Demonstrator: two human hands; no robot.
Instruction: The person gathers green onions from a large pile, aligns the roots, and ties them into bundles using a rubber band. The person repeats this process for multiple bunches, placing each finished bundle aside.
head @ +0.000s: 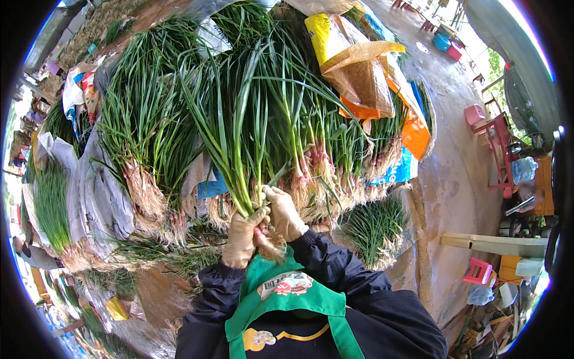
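Observation:
My gloved left hand (242, 235) is closed around the lower stems of a few green onions (240, 179), whose long leaves fan out away from me. Below the fist hang their pinkish bulbs and stringy roots (271, 244). My right hand (284, 213), gloved too, pinches one stalk just beside the left hand. Beyond both hands lies a heap of green onions (318, 152), roots towards me and leaves pointing away. A thick bundle of green onions (143, 179) sits to the left of my hands.
Printed woven sacks (358, 76) cover part of the heap at the far right. Grey-white sheeting (98, 188) and another onion bundle (51, 202) are at left. More onions (376, 226) lie on the ground at right. A wooden beam (493, 244) and a pink stool (478, 271) stand farther right.

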